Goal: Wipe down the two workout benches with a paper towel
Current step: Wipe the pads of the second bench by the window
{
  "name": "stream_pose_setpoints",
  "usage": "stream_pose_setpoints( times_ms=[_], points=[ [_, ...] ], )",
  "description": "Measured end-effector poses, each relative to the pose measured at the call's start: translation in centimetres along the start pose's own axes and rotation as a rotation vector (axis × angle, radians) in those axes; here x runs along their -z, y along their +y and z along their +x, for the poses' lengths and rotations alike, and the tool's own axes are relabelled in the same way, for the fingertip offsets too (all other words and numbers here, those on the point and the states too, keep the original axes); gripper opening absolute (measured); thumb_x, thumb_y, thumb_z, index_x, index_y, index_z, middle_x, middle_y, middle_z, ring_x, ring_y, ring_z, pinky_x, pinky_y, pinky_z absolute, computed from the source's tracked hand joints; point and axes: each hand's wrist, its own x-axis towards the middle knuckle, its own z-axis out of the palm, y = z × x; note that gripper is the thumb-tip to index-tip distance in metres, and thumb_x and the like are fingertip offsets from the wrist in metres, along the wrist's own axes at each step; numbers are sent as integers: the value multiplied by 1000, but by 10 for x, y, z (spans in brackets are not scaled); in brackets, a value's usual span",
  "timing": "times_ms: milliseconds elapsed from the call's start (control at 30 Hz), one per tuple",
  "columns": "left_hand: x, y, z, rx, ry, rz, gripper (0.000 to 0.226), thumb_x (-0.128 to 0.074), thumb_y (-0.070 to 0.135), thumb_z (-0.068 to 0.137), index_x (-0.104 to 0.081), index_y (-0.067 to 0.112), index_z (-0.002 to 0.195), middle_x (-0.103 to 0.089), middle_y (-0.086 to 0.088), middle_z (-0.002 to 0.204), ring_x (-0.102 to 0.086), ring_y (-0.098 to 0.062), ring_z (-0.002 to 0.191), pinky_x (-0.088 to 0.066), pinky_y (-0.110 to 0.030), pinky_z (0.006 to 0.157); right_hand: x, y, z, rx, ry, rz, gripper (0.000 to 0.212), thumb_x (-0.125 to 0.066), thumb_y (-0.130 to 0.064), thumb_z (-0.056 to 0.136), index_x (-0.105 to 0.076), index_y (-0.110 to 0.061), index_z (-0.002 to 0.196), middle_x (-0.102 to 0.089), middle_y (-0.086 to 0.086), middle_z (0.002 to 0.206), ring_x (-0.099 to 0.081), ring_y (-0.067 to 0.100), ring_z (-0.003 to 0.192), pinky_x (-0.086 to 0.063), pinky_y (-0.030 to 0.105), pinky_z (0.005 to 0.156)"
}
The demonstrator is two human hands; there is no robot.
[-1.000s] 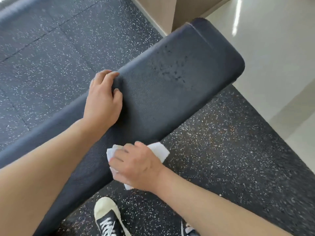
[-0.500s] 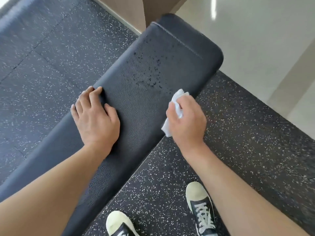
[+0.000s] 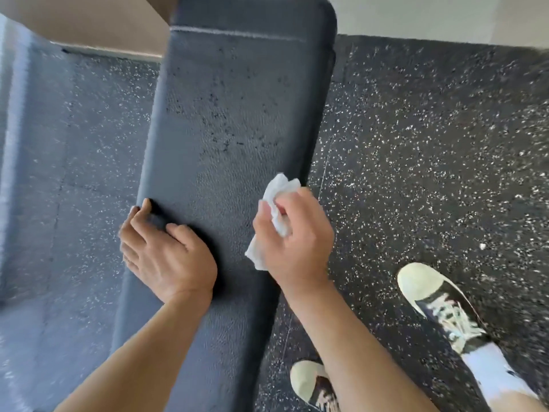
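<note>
**Right hand poised with towel above droplet patch**

The bench (image 3: 234, 138) runs near to far through the middle of the view, its long axis pointing away from the person. The left hand (image 3: 166, 251) rests on the bench's left edge, fingers (image 3: 139, 215) relaxed and extended over the rim, grasping nothing. The right hand (image 3: 294, 236) sits at the bench's right edge, fingers clenched around a crumpled towel (image 3: 279, 188); part of the towel protrudes on the far side of the fist and part hangs toward the near left.

Key relation: a patch of dark droplets (image 3: 219, 120) lies on the pad far of both hands, up to the seam (image 3: 237, 32) near the far end. The right hand is the one carrying the towel, so the stroke most likely runs far and slightly left along the long axis.

Change from the earlier frames: the bench now appears nearly upright in view rather than diagonal, and the right hand has travelled from the near edge to mid-pad. The left hand keeps its brace. Two shoes (image 3: 439, 304) stand on the floor (image 3: 430, 144) to the right.
</note>
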Motion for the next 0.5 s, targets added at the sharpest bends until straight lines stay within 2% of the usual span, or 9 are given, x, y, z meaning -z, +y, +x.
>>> stream_pose_setpoints(
  times_ms=[100, 200, 367, 500],
  points=[
    [1, 1, 1, -9, 0, 7, 57, -39, 23, 92, -46, 12, 147, -44, -16, 153, -40, -45, 138, -27, -62, 118, -10, 3, 67, 18, 5, -93, 24, -71, -21, 90, -60, -5, 76, -58, 5, 77, -51, 27, 67, -44, 41, 57],
    [2, 2, 1, -22, 5, -4, 58, -39, 23, 91, -47, 10, 147, -44, -16, 153, -40, -45, 138, -26, -60, 119, -16, -3, 108, 124, -77, -291, 22, -70, -26, 86, -60, -10, 75, -58, 5, 76, -50, 28, 65, -39, 38, 53],
    [2, 0, 4, -22, -4, -10, 60, -38, 26, 91, -48, 9, 147, -43, -15, 156, -40, -43, 139, -24, -58, 121, -31, -23, 91, 470, -337, -471, 17, -74, -25, 82, -61, -16, 75, -57, 5, 73, -52, 30, 63, -30, 38, 56],
    [0, -3, 6, -12, -35, 7, 59, -38, 28, 92, -47, 11, 148, -40, -13, 158, -39, -42, 138, -23, -56, 123, -56, -42, 74, 538, -518, -471, 12, -74, -24, 81, -65, -19, 76, -60, 1, 73, -57, 28, 67, -38, 39, 57]
  ],
)
